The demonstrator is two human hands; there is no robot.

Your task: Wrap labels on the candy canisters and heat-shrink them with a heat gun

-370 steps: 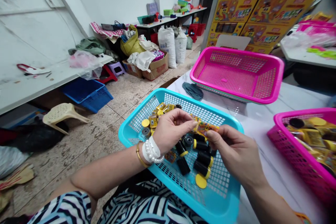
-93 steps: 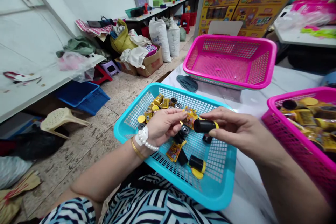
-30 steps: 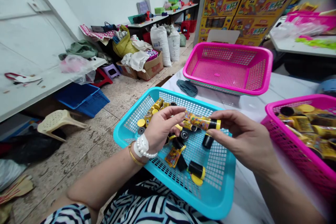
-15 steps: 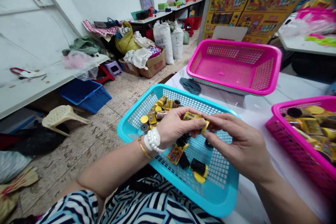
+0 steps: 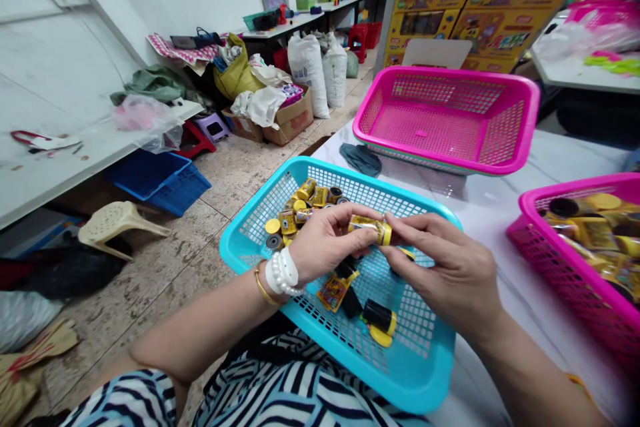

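Observation:
Over the blue basket (image 5: 423,383), my left hand (image 5: 327,240) is closed on a small yellow cylinder with a printed label (image 5: 367,227), its thumb along the near side. My right hand (image 5: 450,267) pinches the cylinder's yellow end with thumb and fingertips. Beneath my hands lie a black cylinder with a yellow end (image 5: 379,315), a yellow disc (image 5: 381,336) and a printed orange-yellow wrapper (image 5: 334,291). Several similar yellow labelled cylinders (image 5: 287,221) are heaped at the basket's far left, beside a round black piece (image 5: 274,242).
A pink basket (image 5: 445,120) stands beyond the blue one on the marble-patterned table (image 5: 485,213). Another pink basket (image 5: 575,267), at the right, holds many yellow and black pieces. A dark cloth (image 5: 361,159) lies near the table edge; a cream stool (image 5: 120,223) stands on the floor.
The cylinder between my hands has turned so its label and yellow end show more plainly. My hands have shifted slightly left, and a yellow-topped piece now shows under my right hand.

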